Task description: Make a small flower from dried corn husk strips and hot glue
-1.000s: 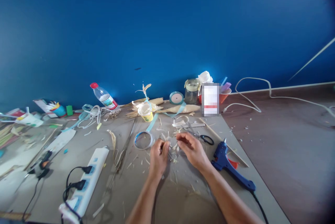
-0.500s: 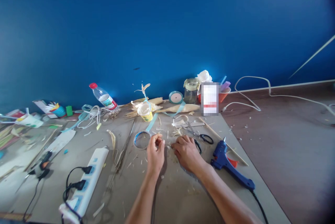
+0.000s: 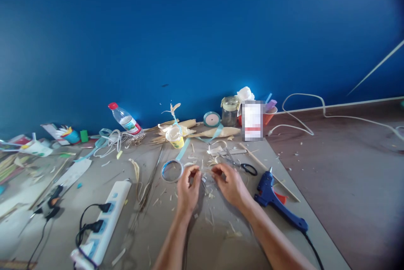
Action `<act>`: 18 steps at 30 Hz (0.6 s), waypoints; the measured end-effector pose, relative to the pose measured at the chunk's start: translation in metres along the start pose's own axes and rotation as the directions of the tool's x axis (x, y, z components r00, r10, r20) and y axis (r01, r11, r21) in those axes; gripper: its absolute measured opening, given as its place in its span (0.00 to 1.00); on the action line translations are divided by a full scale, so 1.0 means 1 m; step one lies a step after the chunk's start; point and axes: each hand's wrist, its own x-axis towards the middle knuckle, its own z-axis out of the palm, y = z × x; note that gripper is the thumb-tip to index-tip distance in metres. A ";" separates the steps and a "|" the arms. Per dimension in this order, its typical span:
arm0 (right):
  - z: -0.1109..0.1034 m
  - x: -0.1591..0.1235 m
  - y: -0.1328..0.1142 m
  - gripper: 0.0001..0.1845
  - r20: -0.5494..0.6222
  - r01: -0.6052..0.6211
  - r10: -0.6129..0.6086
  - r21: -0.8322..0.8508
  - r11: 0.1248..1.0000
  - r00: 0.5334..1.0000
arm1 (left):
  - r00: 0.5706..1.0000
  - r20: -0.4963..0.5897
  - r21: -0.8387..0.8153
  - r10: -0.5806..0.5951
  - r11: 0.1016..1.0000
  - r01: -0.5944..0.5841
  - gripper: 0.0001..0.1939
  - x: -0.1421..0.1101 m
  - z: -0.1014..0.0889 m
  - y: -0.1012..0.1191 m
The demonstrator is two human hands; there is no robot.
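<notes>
- Scissors are lying just beyond the right hand, their dark loop handles nearest it; they are bordering the work spot on that side.
- A blue glue gun is resting farther right, its nozzle pointing away from the person, with a thin stick running behind it.
- A tape roll is lying just beside the left hand; a white power strip is sitting well apart to the left, two black plugs filling sockets.
- At the wall, a red-capped clear bottle is leaning, and a yellow-and-white cup and a glass jar are standing.
- Pale scraps, small and slender, are lying between the hands on the smooth grey-brown tabletop; dry, tapering husks are lying behind.
- Left fingers are curling, thumb and index tips close together; cannot tell whether anything is pinched.
- Right fingers are bending toward the thumb beside the scraps; a pale sliver is showing at the tips, grip unclear.
</notes>
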 end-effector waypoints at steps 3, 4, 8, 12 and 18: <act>-0.001 0.000 -0.003 0.06 0.030 -0.088 0.083 0.203 0.975 0.996 | 0.996 0.069 -0.065 -0.049 0.996 0.054 0.10 0.000 -0.001 0.002; -0.001 0.000 -0.004 0.06 0.034 -0.103 0.098 0.235 0.967 0.995 | 0.995 0.072 -0.107 -0.064 0.992 0.071 0.11 0.000 -0.002 0.003; 0.005 -0.002 -0.006 0.06 0.021 -0.118 0.117 0.281 0.952 0.993 | 0.990 0.069 -0.277 -0.125 0.951 0.140 0.14 0.000 -0.002 0.006; 0.011 -0.004 -0.007 0.06 0.011 -0.091 0.091 0.260 0.961 0.996 | 0.981 0.118 -0.306 -0.155 0.934 0.185 0.11 0.000 -0.001 0.004; 0.003 -0.002 -0.007 0.09 0.021 -0.114 0.113 0.245 0.963 0.993 | 0.975 0.115 -0.541 -0.191 0.811 0.222 0.09 0.003 -0.002 0.004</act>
